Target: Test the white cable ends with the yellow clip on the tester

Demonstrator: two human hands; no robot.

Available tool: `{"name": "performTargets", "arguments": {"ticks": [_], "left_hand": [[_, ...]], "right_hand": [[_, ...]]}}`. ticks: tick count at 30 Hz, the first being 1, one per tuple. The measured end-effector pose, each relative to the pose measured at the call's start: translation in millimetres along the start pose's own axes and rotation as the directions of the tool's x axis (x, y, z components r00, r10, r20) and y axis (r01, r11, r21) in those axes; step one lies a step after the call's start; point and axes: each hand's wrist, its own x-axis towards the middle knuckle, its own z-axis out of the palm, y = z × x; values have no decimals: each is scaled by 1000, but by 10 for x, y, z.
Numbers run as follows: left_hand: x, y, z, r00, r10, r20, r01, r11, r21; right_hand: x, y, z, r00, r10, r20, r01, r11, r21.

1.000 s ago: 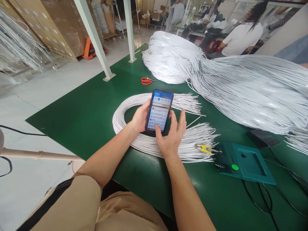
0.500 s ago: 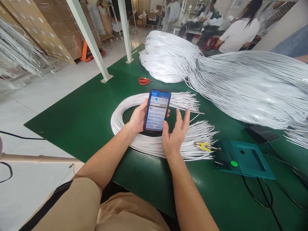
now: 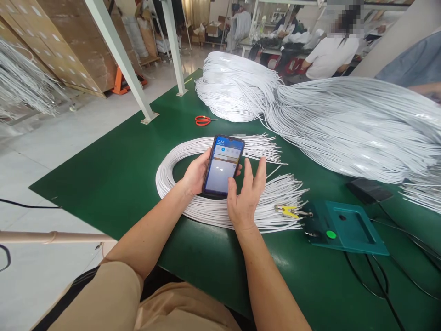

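Observation:
A black phone [image 3: 223,168] with a lit screen reading 10:54 is gripped in my left hand [image 3: 197,174], whose fingertips show at its right edge. My right hand [image 3: 245,197] has its fingers spread, the thumb at the phone's lower right edge. Under both hands, a curved bundle of white cables [image 3: 165,172] lies on the green table [image 3: 103,170]. Its cut ends fan out to the right, near a yellow-handled clip tool [image 3: 288,211] beside a teal device [image 3: 354,227] with a green button.
Red-handled scissors [image 3: 203,120] lie behind the phone. Large coils of white cable [image 3: 237,87] cover the table's back and right. Two metal posts [image 3: 119,59] stand at the back left. A black box [image 3: 368,191] and black cords are at right. People are beyond the table.
The list of notifications has gone from the phone's screen, leaving its lower part plain. The view has shifted slightly; my hands keep nearly the same pose.

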Motion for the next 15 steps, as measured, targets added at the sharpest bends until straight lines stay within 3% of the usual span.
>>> {"name": "performTargets", "arguments": {"ticks": [15], "left_hand": [[14,-76,2,999,-17,-42,18,999,32]], "right_hand": [[29,-104,-63,999,-36,9,36,998,-59]]}}
